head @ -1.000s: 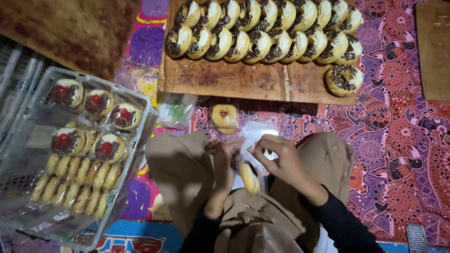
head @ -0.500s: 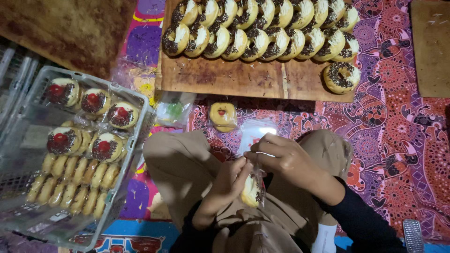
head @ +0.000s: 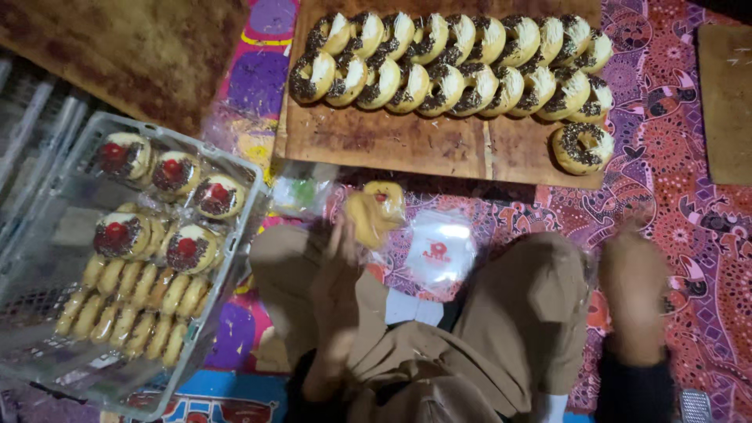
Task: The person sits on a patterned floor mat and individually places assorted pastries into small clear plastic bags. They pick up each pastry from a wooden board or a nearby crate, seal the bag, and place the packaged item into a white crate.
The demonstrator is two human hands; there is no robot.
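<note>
My left hand [head: 338,274] holds up a bagged donut [head: 364,219] above my left knee, near the grey plastic crate [head: 235,235]. A second bagged donut [head: 385,197] lies on the mat just beyond it. My right hand [head: 633,290], blurred, hovers empty over my right knee, below a single chocolate-sprinkled donut [head: 581,147] on the wooden board [head: 407,141]. Two rows of sprinkled donuts [head: 454,63] lean on the board's far part. A stack of clear bags [head: 439,251] lies between my knees.
The crate on the left holds wrapped donuts with red centres [head: 157,196] and a row of plain ones [head: 125,305]. A clear bag with something green [head: 301,192] lies beside it. Another wooden board [head: 724,102] sits far right. A patterned mat [head: 689,219] covers the floor.
Both hands were together on the donut and bag at my lap. Now the left hand has lifted the bagged donut forward, and the right hand has swung away to the right.
</note>
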